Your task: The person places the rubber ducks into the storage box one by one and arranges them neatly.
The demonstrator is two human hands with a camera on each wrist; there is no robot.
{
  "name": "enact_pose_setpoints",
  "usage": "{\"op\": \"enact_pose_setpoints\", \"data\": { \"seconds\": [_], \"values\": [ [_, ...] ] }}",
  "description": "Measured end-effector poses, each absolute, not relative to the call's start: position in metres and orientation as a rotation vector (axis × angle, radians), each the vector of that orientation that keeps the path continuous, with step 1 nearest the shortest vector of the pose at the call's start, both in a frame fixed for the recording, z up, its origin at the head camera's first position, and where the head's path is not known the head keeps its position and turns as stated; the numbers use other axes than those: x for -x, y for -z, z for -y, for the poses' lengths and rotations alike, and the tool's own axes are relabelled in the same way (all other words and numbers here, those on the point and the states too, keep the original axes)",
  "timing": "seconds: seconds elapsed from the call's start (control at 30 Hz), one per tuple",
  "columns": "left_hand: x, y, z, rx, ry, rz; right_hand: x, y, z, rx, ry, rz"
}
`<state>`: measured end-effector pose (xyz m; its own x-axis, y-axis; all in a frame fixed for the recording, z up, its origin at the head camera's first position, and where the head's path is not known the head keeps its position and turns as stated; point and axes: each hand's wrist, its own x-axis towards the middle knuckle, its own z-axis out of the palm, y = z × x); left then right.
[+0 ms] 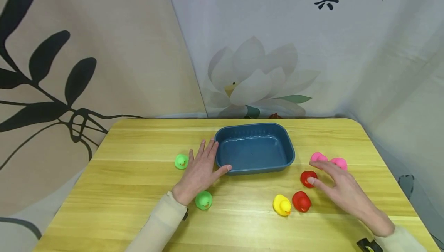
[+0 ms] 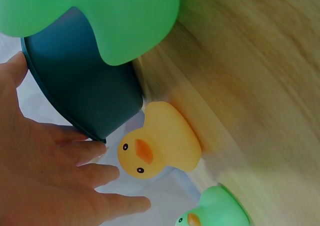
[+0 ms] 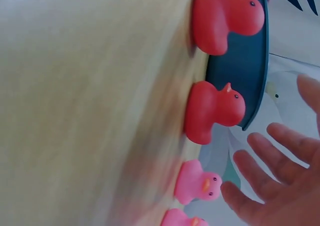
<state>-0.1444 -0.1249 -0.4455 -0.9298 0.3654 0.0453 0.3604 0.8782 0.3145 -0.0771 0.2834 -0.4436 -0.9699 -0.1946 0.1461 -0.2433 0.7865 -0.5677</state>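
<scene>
A dark blue plastic tub (image 1: 254,172) stands on the wooden table. My left hand (image 1: 199,169) is at its left side, fingers extended, thumb over the front corner and fingertips right at the rim. Around that hand are a green rubber duck (image 1: 181,162), another green duck (image 1: 203,200) and a yellow duck (image 2: 172,136), which the hand hides in the head view. My right hand (image 1: 341,188) hovers over the right side with loosely bent fingers and nothing in its grasp. Closest to it are a red duck (image 1: 308,178) and two pink ducks (image 1: 339,163), partly covered by its fingers.
A second red duck (image 1: 301,201) lies toward the front, with a yellow duck (image 1: 282,205) beside it on the left. Behind the table's back edge hangs a printed cloth (image 1: 270,24) with a flower and leaves.
</scene>
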Motion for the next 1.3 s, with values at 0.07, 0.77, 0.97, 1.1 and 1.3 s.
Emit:
{"op": "enact_pose_setpoints", "data": {
  "seconds": [0.07, 0.77, 0.97, 1.1, 1.3],
  "values": [
    [0.144, 0.445, 0.125, -0.587, -0.504, -3.030, 0.077, 0.446, -0.283, -0.362, -0.920, 2.868],
    [0.145, 0.446, 0.126, -0.577, -0.535, -3.031, 0.081, 0.466, -0.284, -0.459, -0.829, 2.745],
    [0.146, 0.447, 0.126, -0.577, -0.569, -3.025, 0.079, 0.451, -0.280, -0.411, -0.838, 2.722],
    [0.145, 0.447, 0.126, -0.565, -0.570, -3.022, 0.079, 0.437, -0.275, -0.418, -0.842, 2.679],
    [0.145, 0.447, 0.126, -0.555, -0.579, -3.019, 0.084, 0.417, -0.264, -0.502, -0.849, 2.613]
  ]
}}
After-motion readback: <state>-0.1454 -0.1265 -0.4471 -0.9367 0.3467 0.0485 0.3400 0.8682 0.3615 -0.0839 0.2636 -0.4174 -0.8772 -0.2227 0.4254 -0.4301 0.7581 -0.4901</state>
